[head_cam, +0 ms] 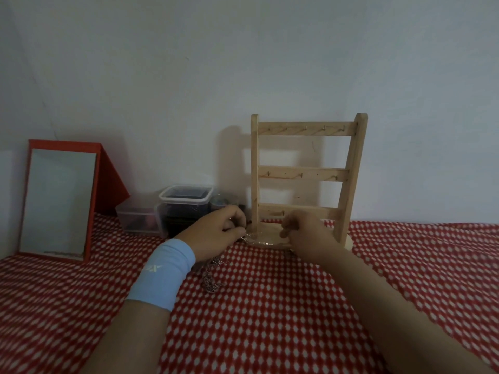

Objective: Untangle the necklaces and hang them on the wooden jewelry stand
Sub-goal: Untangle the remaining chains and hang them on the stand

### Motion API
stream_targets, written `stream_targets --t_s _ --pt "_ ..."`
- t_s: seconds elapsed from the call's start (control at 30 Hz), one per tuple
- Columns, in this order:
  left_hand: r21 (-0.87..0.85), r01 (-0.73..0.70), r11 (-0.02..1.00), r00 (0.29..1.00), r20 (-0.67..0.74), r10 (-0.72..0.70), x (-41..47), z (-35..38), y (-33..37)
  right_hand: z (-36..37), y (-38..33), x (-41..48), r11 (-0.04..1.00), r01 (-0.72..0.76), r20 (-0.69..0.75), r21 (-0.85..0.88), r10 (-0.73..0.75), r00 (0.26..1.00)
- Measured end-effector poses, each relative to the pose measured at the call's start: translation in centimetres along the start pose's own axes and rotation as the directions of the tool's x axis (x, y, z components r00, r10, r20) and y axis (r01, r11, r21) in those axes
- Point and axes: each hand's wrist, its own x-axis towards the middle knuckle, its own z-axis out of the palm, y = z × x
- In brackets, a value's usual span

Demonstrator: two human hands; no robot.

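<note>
We recorded a red patterned cloth [270, 306] covering the surface, with the wooden stand [307, 171] upright against the wall. A red-framed mirror [58, 201] leaned at far left, and clear plastic boxes [175, 211] sat between it and the stand. The left hand [218, 230], above a blue wristband [164, 271], pinched a chain [249, 237] beside the stand's base. The right hand [299, 230] was curled before the base; we could not tell what it gripped. The tangled necklaces [213, 279] lay on the cloth under the left wrist.
</note>
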Motion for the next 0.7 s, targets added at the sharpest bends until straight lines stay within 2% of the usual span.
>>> stream_targets --t_s 0.03,0.07,0.13,0.17,0.2,0.27,0.3,0.33,0.4,0.43,0.5,0.53,0.6,0.67,0.7 --pt "0.016 -0.007 1.0 1.0 0.018 0.007 -0.1 0.0 0.0 -0.1 -0.1 0.2 0.984 -0.043 -0.036 0.172 0.05 0.998" --pt "0.039 -0.015 0.999 1.0 0.024 0.014 -0.1 -0.1 -0.1 -0.4 -0.3 0.3 0.911 -0.103 -0.022 0.399 0.122 0.992" --pt "0.073 -0.028 0.997 0.999 0.019 0.026 0.0 -0.1 -0.3 -1.0 -0.6 0.2 0.612 -0.197 0.124 0.766 0.161 0.979" --pt "0.077 -0.033 0.997 0.999 0.018 0.031 0.0 -0.2 -0.4 -1.3 -0.7 0.2 0.489 -0.231 0.184 0.841 0.141 0.973" --pt "0.078 -0.04 0.996 0.999 0.021 0.038 0.0 -0.2 -0.3 -1.5 -0.7 0.2 0.423 -0.251 0.222 0.871 0.119 0.968" --pt "0.113 -0.049 0.992 0.999 0.03 0.046 -0.1 -0.3 -0.1 -1.7 -0.5 0.2 0.444 -0.246 0.235 0.862 0.08 0.969" --pt "0.147 -0.049 0.988 0.998 0.034 0.044 0.0 -0.3 -0.1 -1.8 -0.5 0.3 0.524 -0.213 0.21 0.825 0.067 0.975" --pt "0.182 -0.043 0.982 0.999 0.03 0.038 -0.1 -0.3 0.0 -1.9 -0.6 0.2 0.656 -0.157 0.165 0.738 0.05 0.985" --pt "0.244 -0.02 0.97 1.0 0.0 0.021 -0.1 -0.5 -0.1 -2.2 -0.7 -0.1 0.936 0.005 0.063 0.351 -0.029 0.998" --pt "0.268 -0.006 0.963 1.0 -0.017 0.011 -0.2 -0.5 -0.2 -2.3 -0.7 -0.1 0.992 0.069 0.046 0.104 -0.074 0.996" --pt "0.299 0.018 0.954 0.999 -0.041 -0.006 -0.2 -0.7 -0.5 -2.3 -0.9 -0.3 0.957 0.096 0.097 -0.273 -0.072 0.993" --pt "0.313 0.033 0.949 0.998 -0.053 -0.017 -0.2 -0.7 -0.6 -2.3 -1.0 -0.5 0.927 0.074 0.122 -0.367 -0.031 0.992" --pt "0.349 0.057 0.935 0.996 -0.081 -0.03 -0.1 -0.8 -0.8 -2.5 -1.0 -0.7 0.927 0.039 0.168 -0.373 0.027 0.985" --pt "0.362 0.076 0.929 0.994 -0.102 -0.041 0.0 -0.9 -1.0 -2.8 -1.0 -0.7 0.936 0.045 0.189 -0.348 0.024 0.982" --pt "0.359 0.087 0.929 0.993 -0.109 -0.052 -0.1 -0.9 -1.1 -3.0 -1.0 -0.5 0.919 0.061 0.177 -0.391 0.009 0.984"
